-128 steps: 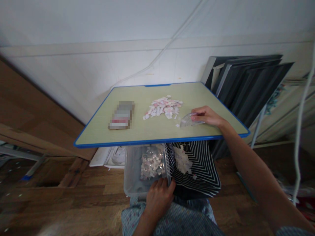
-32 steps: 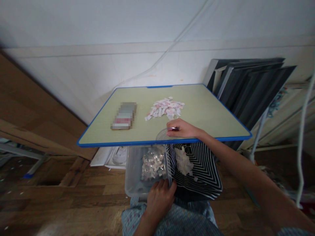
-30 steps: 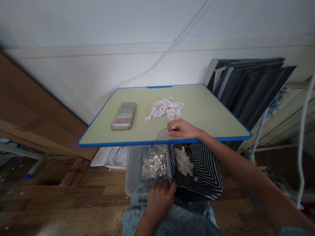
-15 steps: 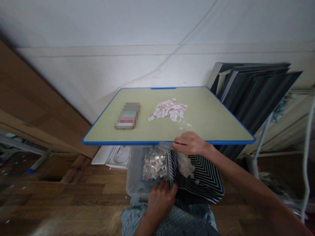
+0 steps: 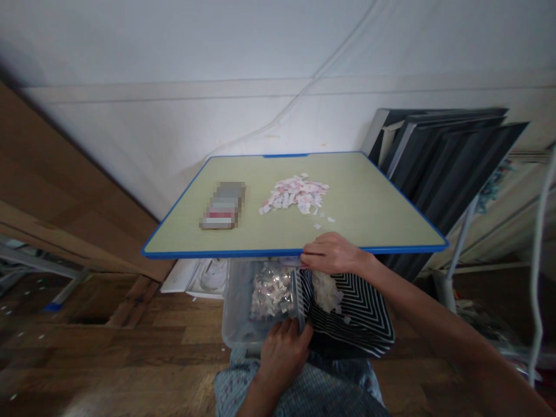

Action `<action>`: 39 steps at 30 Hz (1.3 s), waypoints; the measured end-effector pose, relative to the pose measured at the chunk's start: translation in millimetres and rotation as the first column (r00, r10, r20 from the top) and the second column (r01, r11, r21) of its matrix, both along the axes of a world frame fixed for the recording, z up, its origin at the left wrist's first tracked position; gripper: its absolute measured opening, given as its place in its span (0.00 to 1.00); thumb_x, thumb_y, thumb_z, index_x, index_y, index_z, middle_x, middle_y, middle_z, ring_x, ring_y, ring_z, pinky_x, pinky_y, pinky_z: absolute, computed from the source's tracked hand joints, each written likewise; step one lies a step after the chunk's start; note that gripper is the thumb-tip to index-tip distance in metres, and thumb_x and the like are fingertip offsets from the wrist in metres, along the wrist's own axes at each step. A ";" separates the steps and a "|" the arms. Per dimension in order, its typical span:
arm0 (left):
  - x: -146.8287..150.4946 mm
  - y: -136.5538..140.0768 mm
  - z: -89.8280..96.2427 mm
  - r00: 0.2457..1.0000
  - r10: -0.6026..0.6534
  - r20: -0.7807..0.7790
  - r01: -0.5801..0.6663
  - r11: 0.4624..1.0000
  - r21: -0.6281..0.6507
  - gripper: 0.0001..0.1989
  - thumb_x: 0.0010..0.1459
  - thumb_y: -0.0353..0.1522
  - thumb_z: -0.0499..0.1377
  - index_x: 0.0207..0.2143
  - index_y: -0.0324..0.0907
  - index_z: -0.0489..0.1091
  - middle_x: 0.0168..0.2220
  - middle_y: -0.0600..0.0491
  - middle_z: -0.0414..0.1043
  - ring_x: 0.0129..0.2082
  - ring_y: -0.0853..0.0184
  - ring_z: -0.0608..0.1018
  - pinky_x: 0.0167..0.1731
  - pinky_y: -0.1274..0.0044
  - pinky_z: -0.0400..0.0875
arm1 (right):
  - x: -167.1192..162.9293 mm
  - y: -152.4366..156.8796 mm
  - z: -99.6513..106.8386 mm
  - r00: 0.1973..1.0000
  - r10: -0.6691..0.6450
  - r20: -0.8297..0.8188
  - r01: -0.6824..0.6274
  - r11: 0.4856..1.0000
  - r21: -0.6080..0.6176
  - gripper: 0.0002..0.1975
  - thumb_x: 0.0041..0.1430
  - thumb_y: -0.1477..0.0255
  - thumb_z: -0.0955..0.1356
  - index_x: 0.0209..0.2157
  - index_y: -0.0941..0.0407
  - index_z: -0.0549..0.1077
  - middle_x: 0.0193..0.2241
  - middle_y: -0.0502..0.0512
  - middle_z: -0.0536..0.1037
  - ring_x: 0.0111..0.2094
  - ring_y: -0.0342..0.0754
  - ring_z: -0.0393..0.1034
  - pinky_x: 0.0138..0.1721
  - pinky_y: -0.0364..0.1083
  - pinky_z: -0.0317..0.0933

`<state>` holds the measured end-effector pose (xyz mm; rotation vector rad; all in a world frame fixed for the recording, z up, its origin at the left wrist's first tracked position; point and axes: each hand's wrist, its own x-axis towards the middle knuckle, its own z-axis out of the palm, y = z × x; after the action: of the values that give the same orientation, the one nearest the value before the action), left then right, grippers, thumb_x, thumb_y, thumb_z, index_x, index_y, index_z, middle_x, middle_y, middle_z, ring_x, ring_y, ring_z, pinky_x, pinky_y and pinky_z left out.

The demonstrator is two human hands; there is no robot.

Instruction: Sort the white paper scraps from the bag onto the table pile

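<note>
My left hand [image 5: 285, 347] is curled over the near right rim of a translucent plastic bin [image 5: 237, 315]. Inside the bin sits a shiny heap of small pieces [image 5: 271, 292], which looks wrapped in clear plastic. My right hand [image 5: 332, 253] is closed at the front edge of the folding table [image 5: 382, 226], above the bin's far right corner. A thin, see-through sliver shows at its fingertips; its kind is unclear. Beside the bin, a black-and-white striped cloth [image 5: 369, 318] holds pale scraps [image 5: 326, 291]. A pile of small white and pink paper pieces [image 5: 295, 194] lies on the tabletop.
A pixelated, phone-shaped object [image 5: 223, 205] lies on the table's left. Dark flat panels [image 5: 443, 162] lean against the wall at right. A brown cardboard sheet [image 5: 65, 174] stands at left. An open white box [image 5: 208, 278] sits on the wooden floor [image 5: 174, 347].
The see-through sliver by my right fingertips has shifted and now shows less, below the table edge. My left hand stays on the bin rim. The view has shifted slightly.
</note>
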<state>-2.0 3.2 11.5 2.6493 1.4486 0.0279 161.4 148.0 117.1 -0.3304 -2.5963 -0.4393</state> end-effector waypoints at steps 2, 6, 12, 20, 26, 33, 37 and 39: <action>0.1 -0.5 -0.3 1.000 0.004 0.004 -0.004 1.000 0.003 0.18 0.52 0.30 0.58 0.47 0.43 0.62 0.34 0.50 0.68 0.34 0.61 0.71 0.32 0.71 0.67 | 6.6 2.9 4.5 0.985 -0.020 -0.174 -0.005 0.990 -0.140 0.12 0.59 0.69 0.60 0.25 0.57 0.69 0.20 0.49 0.69 0.21 0.37 0.58 0.22 0.41 0.48; 0.5 -1.5 0.9 1.000 -0.002 -0.001 0.002 1.000 -0.001 0.19 0.52 0.30 0.58 0.47 0.43 0.61 0.35 0.49 0.68 0.35 0.61 0.71 0.33 0.71 0.67 | 37.6 26.3 16.9 0.869 -0.227 -0.439 -0.008 0.882 -0.471 0.11 0.56 0.67 0.63 0.23 0.58 0.68 0.19 0.50 0.67 0.23 0.39 0.60 0.24 0.41 0.54; 1.2 -0.5 2.2 1.000 0.015 -0.017 -0.015 1.000 -0.012 0.19 0.52 0.29 0.57 0.47 0.43 0.61 0.35 0.50 0.68 0.34 0.62 0.71 0.32 0.72 0.67 | 90.7 70.4 7.5 0.648 -0.684 -0.334 0.033 0.464 -0.885 0.19 0.47 0.56 0.66 0.20 0.59 0.67 0.11 0.44 0.55 0.14 0.35 0.46 0.15 0.40 0.39; 0.4 -0.7 2.4 1.000 0.018 -0.013 -0.019 0.999 -0.027 0.20 0.51 0.27 0.57 0.48 0.43 0.60 0.36 0.49 0.67 0.36 0.61 0.70 0.34 0.72 0.66 | 86.5 67.0 4.5 0.806 -0.564 -0.180 0.041 0.357 -0.933 0.21 0.48 0.54 0.65 0.21 0.61 0.68 0.09 0.44 0.58 0.12 0.35 0.49 0.15 0.39 0.42; 0.3 -1.1 1.2 1.000 0.008 -0.010 -0.008 1.000 -0.022 0.20 0.51 0.26 0.56 0.48 0.43 0.61 0.36 0.50 0.67 0.35 0.61 0.70 0.34 0.72 0.66 | 87.7 67.0 7.1 0.848 -0.516 -0.120 0.084 0.355 -0.931 0.20 0.47 0.56 0.66 0.23 0.62 0.71 0.10 0.42 0.57 0.13 0.34 0.48 0.14 0.39 0.40; 0.2 -0.1 1.9 1.000 0.007 -0.016 -0.008 0.999 -0.032 0.20 0.50 0.27 0.57 0.48 0.43 0.61 0.36 0.49 0.68 0.35 0.60 0.71 0.34 0.71 0.67 | 87.0 65.1 9.1 0.846 -0.518 -0.124 0.072 0.342 -0.937 0.17 0.48 0.60 0.66 0.24 0.62 0.73 0.10 0.43 0.58 0.13 0.34 0.48 0.14 0.38 0.40; 0.5 0.0 1.4 1.000 0.010 -0.010 -0.010 1.000 -0.019 0.20 0.51 0.27 0.57 0.47 0.43 0.62 0.36 0.49 0.68 0.35 0.61 0.71 0.33 0.71 0.67 | 88.5 65.1 7.9 0.890 -0.449 -0.083 0.055 0.287 -0.956 0.17 0.48 0.60 0.67 0.27 0.62 0.74 0.10 0.43 0.60 0.13 0.33 0.49 0.13 0.38 0.41; 0.6 -0.4 1.0 1.000 0.013 -0.008 -0.013 1.000 -0.015 0.20 0.51 0.28 0.58 0.47 0.43 0.62 0.36 0.49 0.68 0.36 0.61 0.70 0.33 0.71 0.67 | 90.4 65.5 6.9 0.912 -0.403 -0.073 0.037 0.258 -0.965 0.18 0.48 0.59 0.67 0.28 0.62 0.74 0.12 0.44 0.63 0.12 0.33 0.49 0.13 0.38 0.42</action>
<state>-1.4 2.8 12.5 2.6309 1.4625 0.0077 251.7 213.4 124.0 -1.0841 -2.1326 1.1548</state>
